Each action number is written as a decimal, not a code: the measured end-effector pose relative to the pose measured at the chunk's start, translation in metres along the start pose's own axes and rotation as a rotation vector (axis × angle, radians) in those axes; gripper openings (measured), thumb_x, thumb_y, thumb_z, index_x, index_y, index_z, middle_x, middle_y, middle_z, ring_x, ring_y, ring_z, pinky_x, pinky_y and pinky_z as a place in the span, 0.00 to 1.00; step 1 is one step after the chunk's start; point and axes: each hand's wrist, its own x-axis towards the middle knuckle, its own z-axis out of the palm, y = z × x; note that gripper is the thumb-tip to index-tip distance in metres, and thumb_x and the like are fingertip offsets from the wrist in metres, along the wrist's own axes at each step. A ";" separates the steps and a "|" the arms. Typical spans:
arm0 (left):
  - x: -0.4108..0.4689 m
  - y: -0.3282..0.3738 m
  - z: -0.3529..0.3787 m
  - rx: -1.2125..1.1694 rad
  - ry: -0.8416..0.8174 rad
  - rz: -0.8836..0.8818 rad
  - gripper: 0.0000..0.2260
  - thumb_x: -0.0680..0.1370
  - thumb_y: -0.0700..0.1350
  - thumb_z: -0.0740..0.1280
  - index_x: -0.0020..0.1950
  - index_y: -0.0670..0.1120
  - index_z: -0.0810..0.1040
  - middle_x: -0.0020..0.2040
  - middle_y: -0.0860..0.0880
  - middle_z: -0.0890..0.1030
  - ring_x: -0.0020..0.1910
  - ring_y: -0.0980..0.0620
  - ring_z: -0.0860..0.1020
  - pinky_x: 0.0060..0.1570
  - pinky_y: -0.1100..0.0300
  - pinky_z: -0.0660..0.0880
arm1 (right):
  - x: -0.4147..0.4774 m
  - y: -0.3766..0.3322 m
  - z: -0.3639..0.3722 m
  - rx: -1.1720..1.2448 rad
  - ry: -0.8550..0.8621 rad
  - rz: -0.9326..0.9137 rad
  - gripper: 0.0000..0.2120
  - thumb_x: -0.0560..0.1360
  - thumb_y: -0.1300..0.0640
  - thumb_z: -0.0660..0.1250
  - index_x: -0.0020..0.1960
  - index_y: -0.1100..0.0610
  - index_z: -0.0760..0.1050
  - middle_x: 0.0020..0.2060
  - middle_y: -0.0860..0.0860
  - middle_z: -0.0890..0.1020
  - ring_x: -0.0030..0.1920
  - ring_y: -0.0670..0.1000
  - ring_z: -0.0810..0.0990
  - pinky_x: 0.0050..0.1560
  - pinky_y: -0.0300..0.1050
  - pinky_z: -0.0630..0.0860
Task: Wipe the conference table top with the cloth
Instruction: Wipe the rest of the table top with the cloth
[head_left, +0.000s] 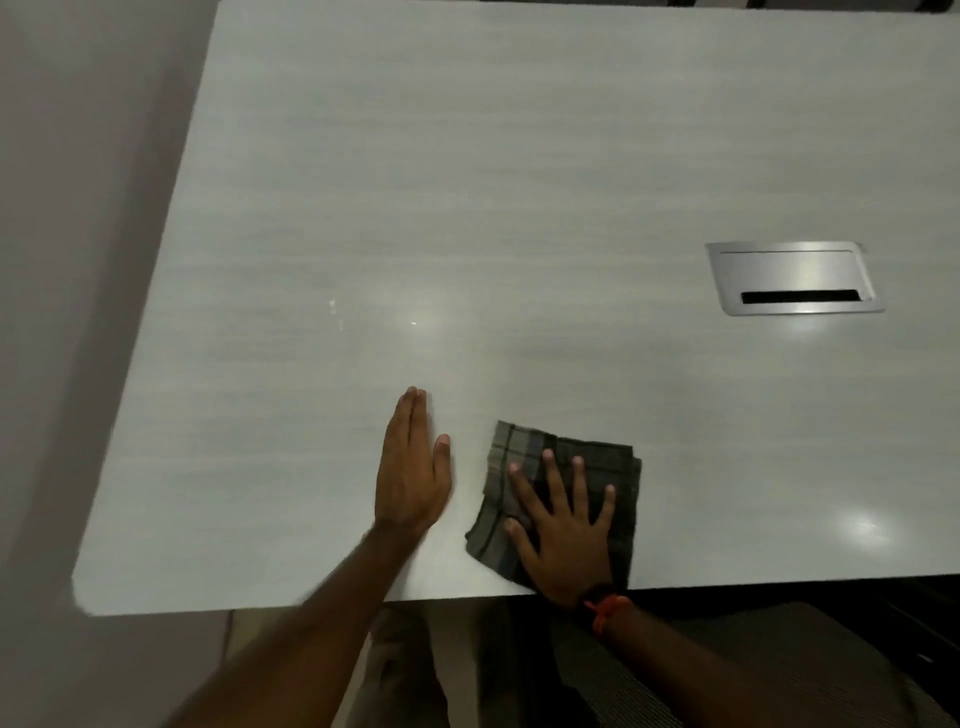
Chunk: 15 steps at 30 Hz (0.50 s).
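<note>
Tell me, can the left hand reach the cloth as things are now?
Probably yes. The left hand lies flat on the table beside the cloth, with only bare surface between them. The right hand covers part of the cloth.

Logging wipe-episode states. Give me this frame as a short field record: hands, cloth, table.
table: pale conference table top
cloth: dark plaid cloth, folded, lying flat by the near edge
right hand: right hand presses flat on the cloth, fingers spread
left hand: left hand flat on bare table, left of the cloth, apart from it
other: metal cable hatch set in the top, far right
</note>
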 end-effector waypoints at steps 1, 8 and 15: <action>0.000 -0.009 -0.014 0.000 0.018 0.005 0.27 0.83 0.50 0.56 0.79 0.40 0.58 0.79 0.43 0.61 0.79 0.48 0.58 0.77 0.54 0.57 | 0.012 0.001 -0.005 0.007 -0.009 0.003 0.33 0.79 0.31 0.50 0.81 0.36 0.49 0.83 0.50 0.51 0.81 0.62 0.48 0.72 0.79 0.46; -0.003 -0.114 -0.084 0.184 -0.022 0.012 0.28 0.83 0.53 0.54 0.78 0.39 0.61 0.78 0.41 0.63 0.78 0.45 0.61 0.76 0.50 0.61 | 0.136 -0.066 -0.027 0.177 0.017 0.346 0.33 0.78 0.32 0.44 0.81 0.37 0.42 0.83 0.53 0.45 0.81 0.64 0.40 0.72 0.79 0.39; 0.011 -0.173 -0.112 0.231 -0.043 -0.061 0.32 0.82 0.58 0.50 0.79 0.39 0.57 0.79 0.41 0.61 0.78 0.44 0.59 0.77 0.50 0.59 | 0.057 -0.105 -0.004 -0.020 -0.103 -0.318 0.34 0.78 0.28 0.47 0.81 0.36 0.48 0.83 0.48 0.49 0.82 0.60 0.47 0.73 0.76 0.50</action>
